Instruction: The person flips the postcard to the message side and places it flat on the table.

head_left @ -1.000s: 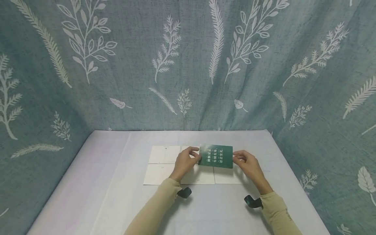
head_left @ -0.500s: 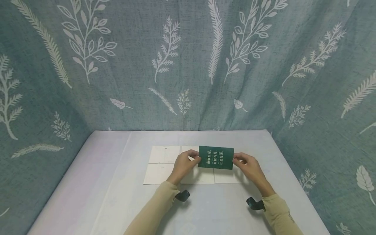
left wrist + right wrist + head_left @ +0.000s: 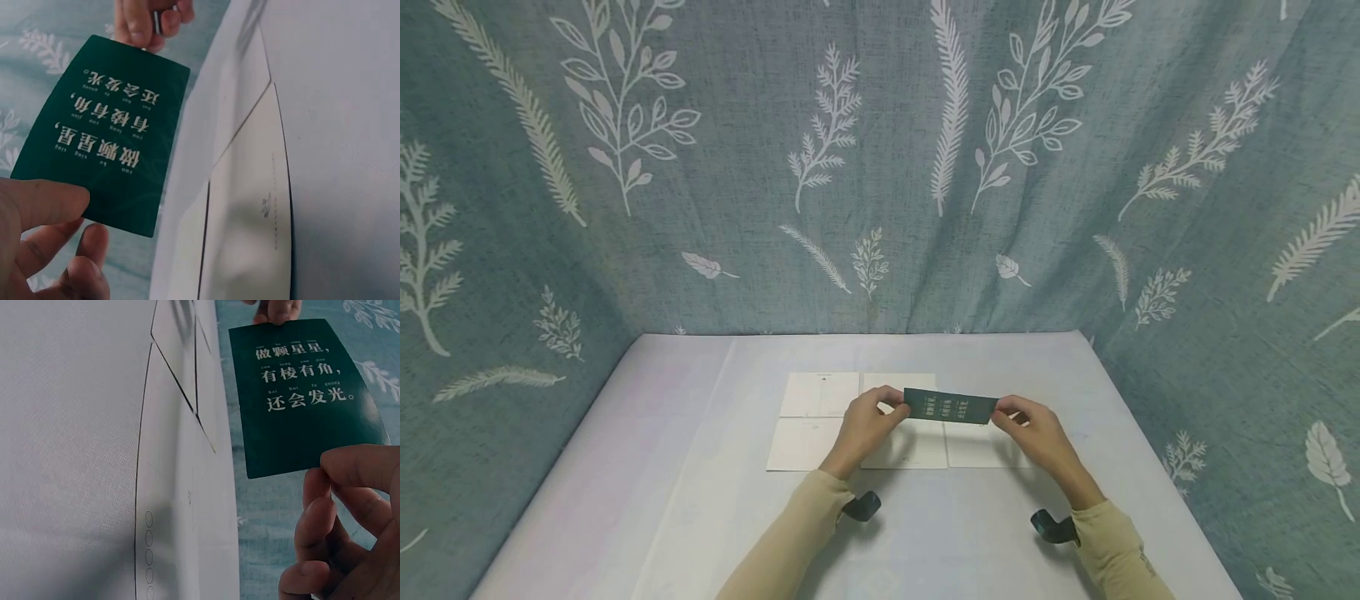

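Observation:
A dark green postcard (image 3: 951, 406) with white Chinese lettering is held up above the table between both hands. My left hand (image 3: 867, 423) pinches its left end between thumb and fingers, the thumb (image 3: 56, 203) lying on the printed face in the left wrist view. At the opposite end my right hand (image 3: 1033, 429) pinches the card's edge, as the right wrist view shows with the thumb (image 3: 362, 464) on top. Below the card, several white cards (image 3: 808, 443) lie flat in two rows, edge to edge; hands and postcard partly cover them.
The white cloth-covered table (image 3: 700, 500) reaches back to a blue-green curtain (image 3: 737, 208) with a white leaf pattern, which also hangs at both sides. A dark wrist camera (image 3: 862, 506) sits at the left cuff, another dark wrist camera (image 3: 1054, 527) at the right one.
The green postcard has tipped so its face looks much narrower from the head view. Both hands have shifted slightly, still pinching its ends.

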`<move>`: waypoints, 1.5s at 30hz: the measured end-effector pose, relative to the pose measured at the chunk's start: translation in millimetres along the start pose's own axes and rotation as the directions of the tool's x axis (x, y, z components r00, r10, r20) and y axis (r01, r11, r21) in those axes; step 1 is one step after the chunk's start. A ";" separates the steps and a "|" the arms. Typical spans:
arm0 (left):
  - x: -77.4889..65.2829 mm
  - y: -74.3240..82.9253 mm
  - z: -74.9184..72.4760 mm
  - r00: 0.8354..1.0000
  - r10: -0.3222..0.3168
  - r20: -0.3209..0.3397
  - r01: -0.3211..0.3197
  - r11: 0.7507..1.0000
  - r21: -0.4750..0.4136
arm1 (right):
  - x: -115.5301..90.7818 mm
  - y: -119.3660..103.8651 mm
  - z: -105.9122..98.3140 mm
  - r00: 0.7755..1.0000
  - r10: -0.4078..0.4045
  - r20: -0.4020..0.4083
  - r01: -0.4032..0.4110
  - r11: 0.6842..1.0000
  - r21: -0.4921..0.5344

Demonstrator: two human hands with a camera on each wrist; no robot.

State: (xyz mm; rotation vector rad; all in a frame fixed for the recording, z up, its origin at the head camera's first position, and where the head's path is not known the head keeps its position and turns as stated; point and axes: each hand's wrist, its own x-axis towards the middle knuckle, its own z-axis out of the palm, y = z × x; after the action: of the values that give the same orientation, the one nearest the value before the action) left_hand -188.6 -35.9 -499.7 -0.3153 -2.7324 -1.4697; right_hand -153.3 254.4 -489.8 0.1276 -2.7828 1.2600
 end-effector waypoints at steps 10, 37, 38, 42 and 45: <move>-8.2 -1.9 -4.3 0.999 0.033 0.005 -0.033 0.999 -0.016 | -4.6 -0.2 4.5 0.999 -0.049 -0.008 0.049 0.999 0.012; -17.4 2.7 -4.8 0.990 0.133 0.037 -0.133 0.991 0.009 | -11.6 11.2 4.8 0.989 -0.140 -0.048 0.144 0.984 0.106; -17.9 3.7 -5.0 0.990 0.136 0.039 -0.136 0.991 0.010 | -11.7 10.9 4.6 0.990 -0.131 -0.053 0.136 0.985 0.107; -19.3 6.2 -6.2 0.988 0.147 0.047 -0.147 0.989 0.007 | -12.3 8.7 3.1 0.994 -0.088 -0.066 0.096 0.989 0.116; -20.0 6.5 -6.3 0.988 0.148 0.048 -0.148 0.989 0.000 | -12.6 8.6 2.2 0.995 -0.077 -0.063 0.085 0.987 0.137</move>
State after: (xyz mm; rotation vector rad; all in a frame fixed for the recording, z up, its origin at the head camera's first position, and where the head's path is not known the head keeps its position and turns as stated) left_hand -168.3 -40.9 -493.1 -0.5478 -2.6805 -1.4380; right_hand -141.8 258.9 -499.1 0.2077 -2.6120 1.4140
